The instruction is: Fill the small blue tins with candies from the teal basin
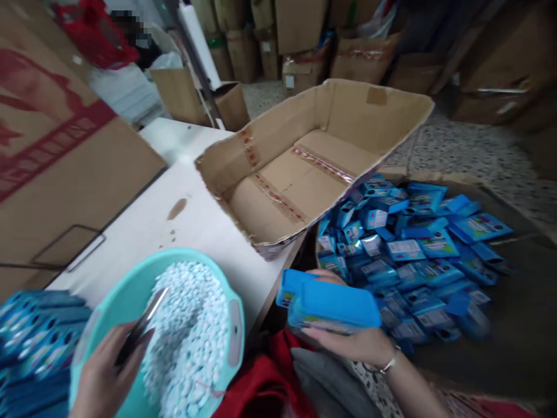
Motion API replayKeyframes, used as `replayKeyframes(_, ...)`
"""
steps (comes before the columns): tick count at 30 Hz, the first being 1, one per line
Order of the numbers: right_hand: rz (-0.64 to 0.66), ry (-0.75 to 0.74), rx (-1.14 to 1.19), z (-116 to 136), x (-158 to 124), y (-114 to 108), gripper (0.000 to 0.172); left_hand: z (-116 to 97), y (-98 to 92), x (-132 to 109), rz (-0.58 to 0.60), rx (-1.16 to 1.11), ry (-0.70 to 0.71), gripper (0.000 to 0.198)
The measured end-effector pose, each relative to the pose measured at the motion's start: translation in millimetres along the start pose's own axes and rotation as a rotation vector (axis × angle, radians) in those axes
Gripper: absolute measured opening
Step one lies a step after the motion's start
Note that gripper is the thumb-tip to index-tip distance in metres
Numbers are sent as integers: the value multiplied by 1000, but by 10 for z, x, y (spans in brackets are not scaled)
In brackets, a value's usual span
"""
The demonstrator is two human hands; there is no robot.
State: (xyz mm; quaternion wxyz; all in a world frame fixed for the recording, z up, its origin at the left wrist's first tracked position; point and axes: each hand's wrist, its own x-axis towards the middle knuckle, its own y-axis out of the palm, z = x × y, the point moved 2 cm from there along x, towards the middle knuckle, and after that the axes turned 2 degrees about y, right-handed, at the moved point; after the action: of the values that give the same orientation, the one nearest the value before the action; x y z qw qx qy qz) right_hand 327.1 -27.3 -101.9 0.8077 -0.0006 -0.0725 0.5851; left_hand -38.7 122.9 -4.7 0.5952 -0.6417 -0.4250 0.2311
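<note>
A big brown box (374, 116) sits at twelve o'clock. A blue-green tub (124, 296) is at eight. At five, the right hand (359, 345) holds two blue packs (333, 305). At eight, the left hand (104, 368) grips a shiny tool (147, 320) by small pale bits (187, 366).

Cool light falls brightest on the white table (202, 232), with pale glare near its far end. The right edge sinks into deep shadow. The metal tool (147, 318) catches a glint. Background cartons (302, 26) look soft, the outer edges stretch and smear, and 1 patch at the top left is pixelated.
</note>
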Motion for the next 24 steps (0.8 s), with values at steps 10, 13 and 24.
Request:
replayKeyframes(10,169,-261,-23,102,952,982,51,-95,67,-364,-42,-173,-54,26)
replayKeyframes(13,142,-155,58,140,919,1046,52,-84,99,-425,-14,-217,-132,32)
replayKeyframes(24,-80,611,1037,1103,448,1055,30,-547,-63,-317,6,-791,-397,40)
